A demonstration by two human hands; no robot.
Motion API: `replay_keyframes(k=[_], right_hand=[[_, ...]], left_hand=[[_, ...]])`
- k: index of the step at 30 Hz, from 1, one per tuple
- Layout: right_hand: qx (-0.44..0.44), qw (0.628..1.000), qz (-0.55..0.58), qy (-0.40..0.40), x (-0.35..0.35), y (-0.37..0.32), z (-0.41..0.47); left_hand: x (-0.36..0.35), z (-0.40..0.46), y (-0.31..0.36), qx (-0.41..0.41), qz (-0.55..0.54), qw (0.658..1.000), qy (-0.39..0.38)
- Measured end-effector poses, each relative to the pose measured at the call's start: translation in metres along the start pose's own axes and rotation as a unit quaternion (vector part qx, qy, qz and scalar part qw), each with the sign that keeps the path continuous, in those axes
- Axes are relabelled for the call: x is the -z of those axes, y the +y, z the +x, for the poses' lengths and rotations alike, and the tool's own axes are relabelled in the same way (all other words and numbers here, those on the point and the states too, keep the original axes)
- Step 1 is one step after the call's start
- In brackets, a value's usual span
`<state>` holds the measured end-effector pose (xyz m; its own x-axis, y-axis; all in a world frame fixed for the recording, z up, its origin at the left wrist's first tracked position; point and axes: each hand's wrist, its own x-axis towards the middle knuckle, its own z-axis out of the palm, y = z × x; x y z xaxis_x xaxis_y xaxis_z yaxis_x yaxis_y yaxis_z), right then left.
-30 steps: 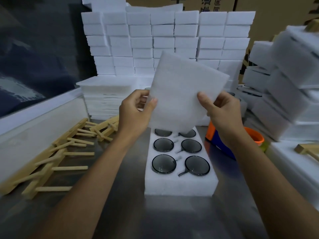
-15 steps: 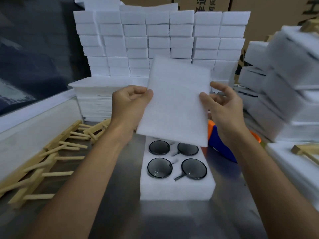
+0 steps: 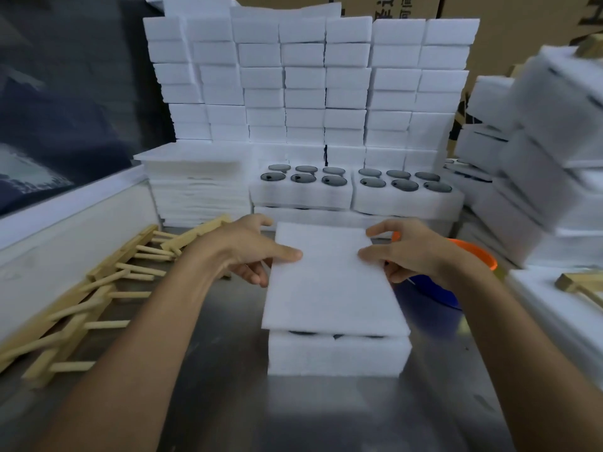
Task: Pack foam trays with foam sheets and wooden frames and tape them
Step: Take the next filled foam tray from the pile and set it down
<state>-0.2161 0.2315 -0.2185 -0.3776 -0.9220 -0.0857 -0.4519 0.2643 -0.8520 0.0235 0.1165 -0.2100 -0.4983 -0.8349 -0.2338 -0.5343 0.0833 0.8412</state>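
**Laying a foam sheet over a filled foam tray**

Printing on the brown cartons along the top edge of the frame is cut off; only the lower parts of a few dark characters show, and none can be read with certainty.

Centre frame: a white foam sheet, rectangular, thin and matt, lies over a thicker white foam tray that rests on the grey metal table. The sheet's near edge overhangs the tray slightly. The left hand holds the sheet's left edge, thumb on top and fingers curled beneath. The right hand pinches the right edge in the same way, its index finger raised and bent above the far corner.

Beneath the sheet's near edge, dark slivers of the tray's contents show; what fills the tray is otherwise hidden.

Middle of the frame, behind the hands: two open trays each hold six dark round discs in two rows. A stack of foam sheets stands to their left, and a wall of white foam blocks rises behind. Wooden frames lie at lower left. An orange and blue container is partly hidden by the right wrist. Foam packs at the right edge are blurred.
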Motion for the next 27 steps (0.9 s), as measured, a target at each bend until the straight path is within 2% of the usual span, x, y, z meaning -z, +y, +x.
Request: replay_keyframes(k=[11, 21, 24, 27], right_hand=[[0.016, 0.996, -0.082, 0.011, 0.001, 0.006, 0.004], [0.009, 0.995, -0.096, -0.007, 0.003, 0.006, 0.003], [0.014, 0.992, -0.124, -0.001, 0.002, 0.004, -0.001], [0.042, 0.983, -0.178, 0.012, 0.0, 0.001, -0.002]], left_hand=[[-0.011, 0.01, -0.007, -0.008, 0.089, 0.996, -0.008], [-0.014, 0.004, -0.005, -0.011, 0.101, 0.995, -0.021], [-0.015, 0.003, -0.003, -0.009, 0.115, 0.993, -0.003], [-0.018, -0.001, 0.003, -0.043, 0.197, 0.979, 0.031]])
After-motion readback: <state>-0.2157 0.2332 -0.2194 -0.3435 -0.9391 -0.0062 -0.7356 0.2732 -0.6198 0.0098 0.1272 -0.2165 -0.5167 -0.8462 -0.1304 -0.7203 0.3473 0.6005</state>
